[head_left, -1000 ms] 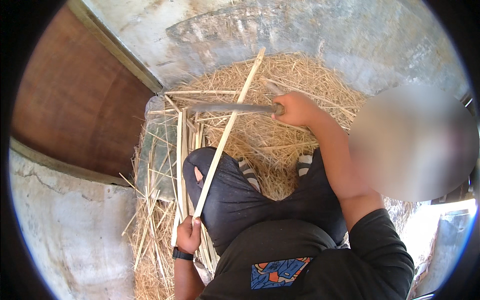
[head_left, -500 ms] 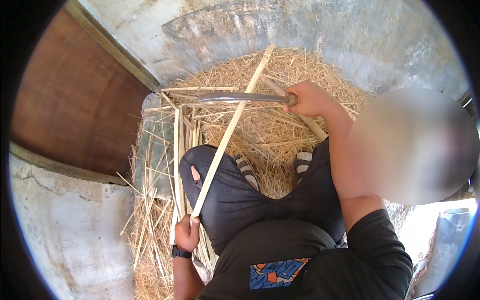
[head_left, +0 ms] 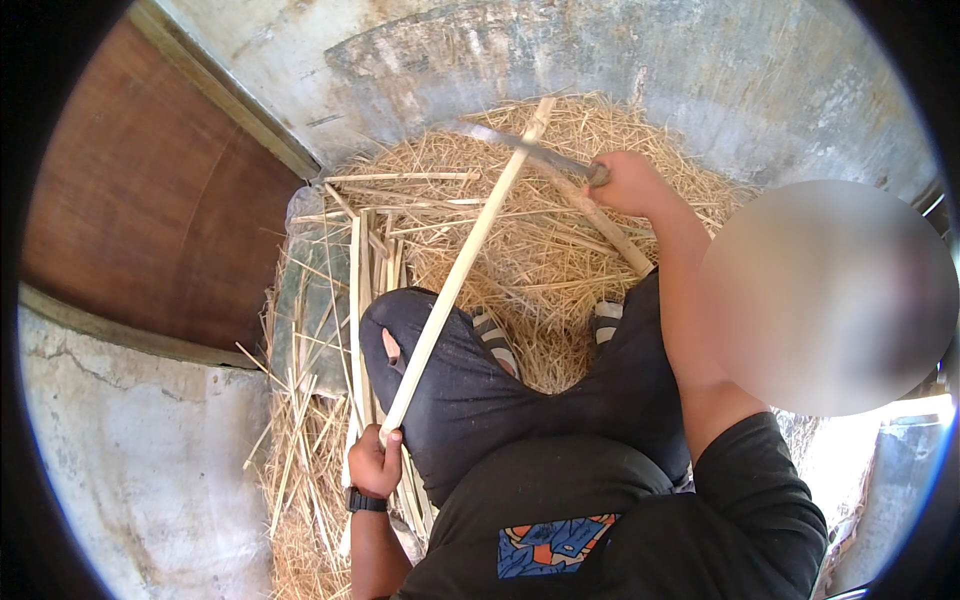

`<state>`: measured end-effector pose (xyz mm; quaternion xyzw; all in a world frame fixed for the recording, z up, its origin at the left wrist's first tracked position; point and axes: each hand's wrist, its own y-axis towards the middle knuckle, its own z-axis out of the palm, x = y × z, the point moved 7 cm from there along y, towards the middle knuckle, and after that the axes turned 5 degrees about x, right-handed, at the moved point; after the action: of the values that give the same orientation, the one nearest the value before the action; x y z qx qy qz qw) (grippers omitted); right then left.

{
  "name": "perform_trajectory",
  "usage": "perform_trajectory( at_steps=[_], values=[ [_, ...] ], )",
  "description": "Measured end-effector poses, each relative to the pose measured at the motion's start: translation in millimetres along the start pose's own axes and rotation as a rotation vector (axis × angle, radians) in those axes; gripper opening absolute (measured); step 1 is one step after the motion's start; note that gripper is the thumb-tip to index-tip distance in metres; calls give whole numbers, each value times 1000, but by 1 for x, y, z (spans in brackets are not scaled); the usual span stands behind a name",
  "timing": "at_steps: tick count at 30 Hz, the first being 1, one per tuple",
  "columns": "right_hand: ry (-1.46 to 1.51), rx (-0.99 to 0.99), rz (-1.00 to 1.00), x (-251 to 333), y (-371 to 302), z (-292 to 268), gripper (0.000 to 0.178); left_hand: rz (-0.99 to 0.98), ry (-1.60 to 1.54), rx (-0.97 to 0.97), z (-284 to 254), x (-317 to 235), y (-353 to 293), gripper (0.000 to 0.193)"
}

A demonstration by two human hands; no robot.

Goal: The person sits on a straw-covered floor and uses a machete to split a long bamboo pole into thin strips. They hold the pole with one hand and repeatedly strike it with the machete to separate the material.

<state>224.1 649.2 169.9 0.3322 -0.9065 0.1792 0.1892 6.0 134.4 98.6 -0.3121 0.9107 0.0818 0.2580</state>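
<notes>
My left hand (head_left: 374, 463) is closed round the near end of a long pale split-bamboo strip (head_left: 455, 275). The strip slants away over my left knee, its far end above the shavings heap. My right hand (head_left: 628, 184) grips the short handle of a curved machete (head_left: 560, 160). Its blade lies across the strip near the far end and points left; the tip is smeared by motion. I cannot tell whether the blade touches the strip. Just beneath the blade, a round wooden stick (head_left: 605, 228) rests on the shavings and runs toward my right knee.
Straw-like shavings (head_left: 540, 330) spread around my sandalled feet. Several split strips (head_left: 362, 300) lie left of my left knee, beside a grey-green slab (head_left: 312, 300). A brown door panel (head_left: 160, 190) stands at left, and a weathered wall (head_left: 600, 60) curves behind. A blurred round patch covers the right side.
My right hand has moved the machete away from me along the strip, toward its far end, and the blade now slants. The strip has shifted slightly; my left hand stays closed on it.
</notes>
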Motion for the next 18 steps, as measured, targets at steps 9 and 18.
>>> perform_trajectory(
  at_steps=[9,18],
  values=[
    [114,-124,-54,14,-9,-7,41,7,15,-49,5,3,-5,36],
    [76,-50,-46,2,-1,0,35,2,84,-46,1,2,-5,35]
  ],
)
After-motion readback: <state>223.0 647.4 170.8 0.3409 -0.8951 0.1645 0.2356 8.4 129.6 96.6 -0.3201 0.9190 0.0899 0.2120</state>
